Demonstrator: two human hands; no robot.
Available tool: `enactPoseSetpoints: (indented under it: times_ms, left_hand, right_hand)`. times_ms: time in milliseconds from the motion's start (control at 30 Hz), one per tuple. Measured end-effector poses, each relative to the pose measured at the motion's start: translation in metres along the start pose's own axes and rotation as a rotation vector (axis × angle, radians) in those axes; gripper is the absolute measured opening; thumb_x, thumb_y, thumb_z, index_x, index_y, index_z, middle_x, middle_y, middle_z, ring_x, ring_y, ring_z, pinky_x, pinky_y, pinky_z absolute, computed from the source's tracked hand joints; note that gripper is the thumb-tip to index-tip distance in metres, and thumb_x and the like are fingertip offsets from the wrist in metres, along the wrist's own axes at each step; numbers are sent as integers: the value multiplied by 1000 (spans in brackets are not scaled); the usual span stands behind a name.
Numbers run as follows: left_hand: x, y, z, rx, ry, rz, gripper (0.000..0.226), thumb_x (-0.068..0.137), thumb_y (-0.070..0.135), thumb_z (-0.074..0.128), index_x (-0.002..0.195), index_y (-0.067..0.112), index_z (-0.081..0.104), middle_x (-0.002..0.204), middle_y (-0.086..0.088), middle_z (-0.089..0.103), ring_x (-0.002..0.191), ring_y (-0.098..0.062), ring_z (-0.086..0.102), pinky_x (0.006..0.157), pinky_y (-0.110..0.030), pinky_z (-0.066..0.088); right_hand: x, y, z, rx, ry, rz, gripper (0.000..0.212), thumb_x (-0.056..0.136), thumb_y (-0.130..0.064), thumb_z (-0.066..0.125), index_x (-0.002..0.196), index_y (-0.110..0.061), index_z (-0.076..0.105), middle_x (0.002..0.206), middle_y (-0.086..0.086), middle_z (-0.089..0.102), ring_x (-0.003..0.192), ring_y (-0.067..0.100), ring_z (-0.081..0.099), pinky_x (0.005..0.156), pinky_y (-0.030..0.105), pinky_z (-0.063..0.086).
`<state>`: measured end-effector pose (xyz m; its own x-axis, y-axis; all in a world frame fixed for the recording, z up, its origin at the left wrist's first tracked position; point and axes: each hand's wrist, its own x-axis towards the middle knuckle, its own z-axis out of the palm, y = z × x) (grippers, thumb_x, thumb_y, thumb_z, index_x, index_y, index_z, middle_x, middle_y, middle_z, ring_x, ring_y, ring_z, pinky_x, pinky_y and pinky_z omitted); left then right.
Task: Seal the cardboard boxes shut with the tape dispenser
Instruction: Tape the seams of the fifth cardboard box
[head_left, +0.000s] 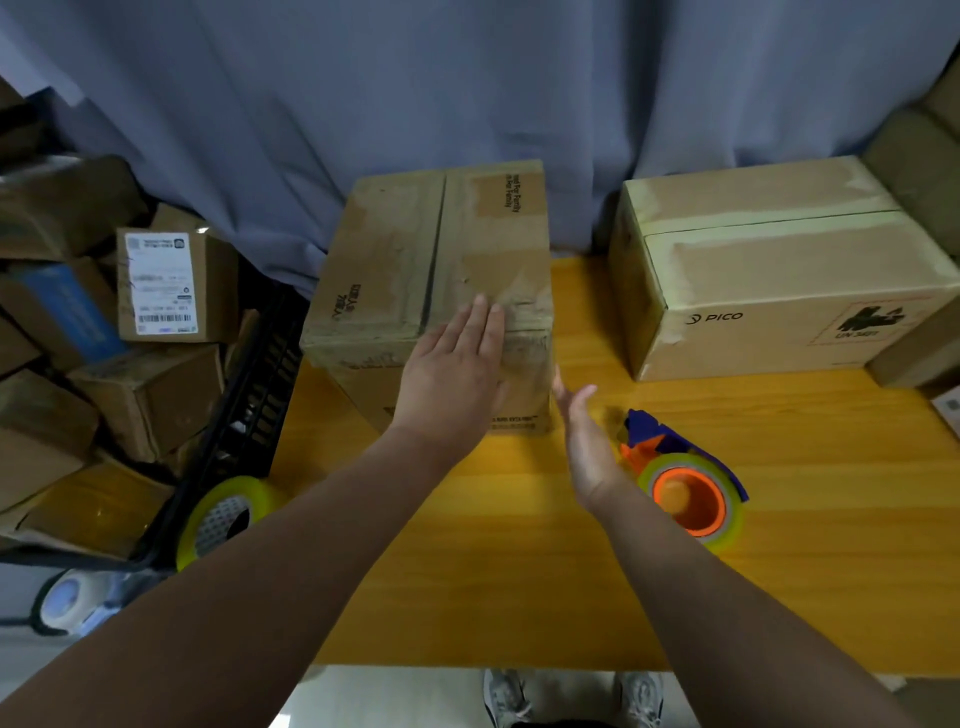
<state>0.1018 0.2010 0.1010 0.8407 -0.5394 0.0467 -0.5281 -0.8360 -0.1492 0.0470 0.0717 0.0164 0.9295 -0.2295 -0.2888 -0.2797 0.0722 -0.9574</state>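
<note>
Cardboard box (395, 249) touched by a flat, straight-fingered left hand (452, 374).
The right hand (587, 447) is held open beside the tape dispenser (685, 488).

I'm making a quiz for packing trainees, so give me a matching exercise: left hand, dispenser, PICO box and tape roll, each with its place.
1 left hand
2 dispenser
3 PICO box
4 tape roll

a far right of the table
b flat on the brown box
c left edge of the table
d beside the right hand

Pairs: 1-b, 2-d, 3-a, 4-c
</note>
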Motion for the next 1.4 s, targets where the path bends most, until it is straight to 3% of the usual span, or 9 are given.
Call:
enactPoseSetpoints:
  times_ms: [133, 400, 600, 733, 900, 1067, 1200, 1300, 1400]
  left_hand:
    - [0, -5, 5, 4, 47, 50, 74, 100, 43, 37, 152, 11, -3, 161, -7, 0, 148, -16, 6, 117, -30, 9]
    - [1, -6, 4, 20, 57, 63, 70, 102, 38, 34, 152, 9, -7, 161, -7, -3, 148, -17, 6, 117, -31, 10]
    - [4, -7, 5, 47, 24, 50, 73, 102, 38, 36, 151, 8, -9, 161, -8, -5, 148, -18, 2, 117, -32, 8]
    - [9, -9, 6, 16, 51, 52, 70, 102, 35, 36, 152, 9, -5, 161, -6, -2, 148, -17, 5, 117, -31, 10]
    - [10, -16, 12, -35, 100, 81, 62, 100, 34, 42, 152, 11, 15, 159, -3, 16, 145, -14, 20, 115, -29, 19]
    - [16, -40, 22, -98, 283, 215, 39, 87, 16, 60, 124, 4, 61, 125, -12, 63, 110, -22, 65, 91, -35, 50]
    - [10, -52, 27, -93, 264, 284, 55, 84, 3, 68, 136, 2, 49, 141, -16, 49, 127, -27, 51, 102, -39, 41]
    - [2, -54, 22, -149, 194, 177, 73, 84, 20, 69, 145, 6, 31, 155, -15, 25, 139, -27, 34, 99, -39, 43]
    - [2, -54, 20, -84, 143, 156, 64, 93, 25, 57, 147, 6, 30, 153, -15, 30, 140, -26, 33, 111, -31, 17]
  right_hand:
    - [16, -12, -31, -257, -60, -232, 43, 103, -30, 38, 146, -27, 34, 140, -17, 37, 136, 2, 31, 103, 3, 27]
    - [46, -62, -43, -987, -200, -536, 108, 80, -31, 73, 145, -48, -12, 161, -9, -4, 146, 18, 17, 109, 40, 38]
    - [61, -58, -30, -1085, -83, -635, 111, 63, -41, 85, 151, -29, 18, 161, 1, -11, 145, 25, 21, 110, 39, 35]
    - [64, -61, -35, -1007, -79, -776, 85, 74, -36, 77, 147, -22, 36, 159, 4, 15, 146, 20, 14, 114, 42, 28]
    - [68, -55, -27, -1126, -23, -1233, 40, 88, -21, 52, 122, -1, 63, 125, 19, 61, 118, 38, 57, 103, 48, 42]
    - [70, -56, -30, -1141, -50, -1244, 37, 91, -11, 45, 120, 3, 62, 122, 21, 62, 114, 40, 58, 116, 28, 13]
    - [69, -57, -40, -1133, -153, -1194, 38, 100, -18, 36, 121, 1, 61, 125, 20, 61, 122, 33, 51, 117, 24, 12]
    - [69, -60, -61, -1094, -182, -1059, 37, 97, -14, 37, 123, -1, 59, 130, 18, 57, 128, 25, 42, 118, 22, 11]
    - [66, -65, -71, -1086, -225, -979, 47, 104, -26, 26, 122, 2, 59, 134, 16, 50, 130, 21, 35, 118, 20, 9]
